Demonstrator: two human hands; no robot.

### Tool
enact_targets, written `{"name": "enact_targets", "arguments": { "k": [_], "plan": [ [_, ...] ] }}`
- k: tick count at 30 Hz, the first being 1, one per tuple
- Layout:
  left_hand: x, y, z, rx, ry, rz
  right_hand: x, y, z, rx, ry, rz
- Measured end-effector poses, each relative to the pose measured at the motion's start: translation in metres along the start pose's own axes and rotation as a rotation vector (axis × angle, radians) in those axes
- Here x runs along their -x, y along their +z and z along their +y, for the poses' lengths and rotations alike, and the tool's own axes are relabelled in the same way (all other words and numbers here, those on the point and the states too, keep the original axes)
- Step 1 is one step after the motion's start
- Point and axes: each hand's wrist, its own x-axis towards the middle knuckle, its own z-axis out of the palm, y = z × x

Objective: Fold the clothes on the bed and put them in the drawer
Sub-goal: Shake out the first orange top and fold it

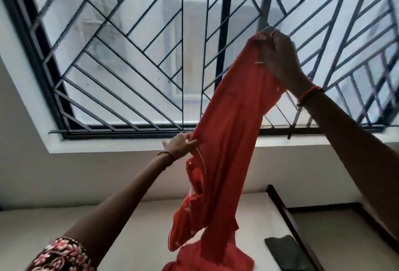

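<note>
A long red garment point(228, 141) hangs stretched in the air in front of a barred window. My right hand point(280, 57) is raised high at the upper right and grips the garment's top end. Lower, near the window sill, my left hand point(181, 144) pinches the cloth's left edge. The garment's lower part bunches and drops to the bottom of the view, where it rests on the pale bed point(133, 234). No drawer is in view.
A large window with a black diagonal grille point(133, 55) fills the wall ahead, above a white sill point(112, 144). A dark wooden bed frame edge point(287, 214) runs at the lower right. A dark folded item point(285, 251) lies on the bed beside it.
</note>
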Motion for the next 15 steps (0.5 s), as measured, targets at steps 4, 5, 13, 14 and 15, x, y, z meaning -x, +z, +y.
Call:
{"name": "enact_targets", "arguments": {
  "k": [4, 5, 13, 14, 15],
  "plan": [
    [-0.002, -0.037, 0.012, 0.277, -0.081, 0.109, -0.006, -0.025, -0.005, 0.107, 0.067, -0.056],
    [-0.005, -0.045, 0.012, 0.389, -0.132, 0.150, -0.001, -0.029, -0.006, 0.080, 0.110, -0.078],
    [-0.002, -0.094, 0.058, 0.609, 0.055, 0.216, 0.096, -0.030, -0.053, -0.550, 0.469, -0.538],
    [0.000, -0.096, 0.066, 0.586, 0.110, 0.152, 0.106, -0.027, -0.051, -0.577, 0.467, -0.614],
    [0.002, -0.097, 0.073, 0.569, 0.168, 0.083, 0.115, -0.021, -0.049, -0.597, 0.448, -0.696]
  ]
}}
